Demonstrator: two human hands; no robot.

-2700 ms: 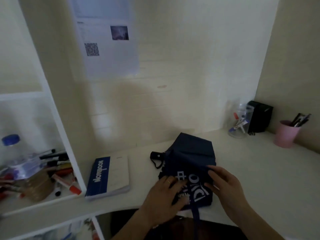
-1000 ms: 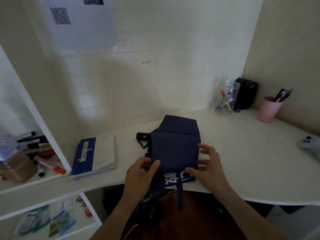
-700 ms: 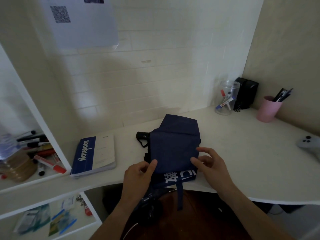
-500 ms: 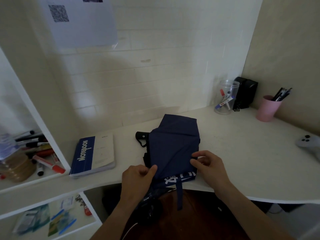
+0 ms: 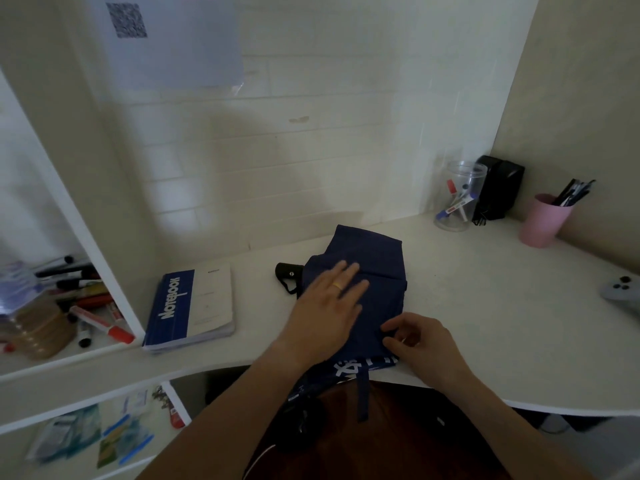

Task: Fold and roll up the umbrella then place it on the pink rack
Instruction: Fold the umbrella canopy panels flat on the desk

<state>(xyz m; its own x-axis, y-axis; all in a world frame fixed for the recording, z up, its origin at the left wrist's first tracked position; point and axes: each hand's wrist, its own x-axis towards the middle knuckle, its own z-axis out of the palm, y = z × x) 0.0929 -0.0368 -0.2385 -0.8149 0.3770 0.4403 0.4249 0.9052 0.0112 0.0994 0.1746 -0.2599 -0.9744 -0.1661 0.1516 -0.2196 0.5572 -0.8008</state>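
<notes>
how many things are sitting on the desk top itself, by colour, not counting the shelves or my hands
Navy blue: 1, the folded navy fabric umbrella
Blue and white: 1, the softcover notebook
Clear: 1, the plastic jar of markers
Black: 1, the boxy black object
Pink: 1, the pink cup of pens
Grey: 1, the game controller
Total: 6

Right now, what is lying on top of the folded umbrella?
The left hand lies flat on the umbrella; the right hand pinches its near edge. Fabric beneath the palm is hidden.

Left hand slid up — now flat on the umbrella.
</notes>
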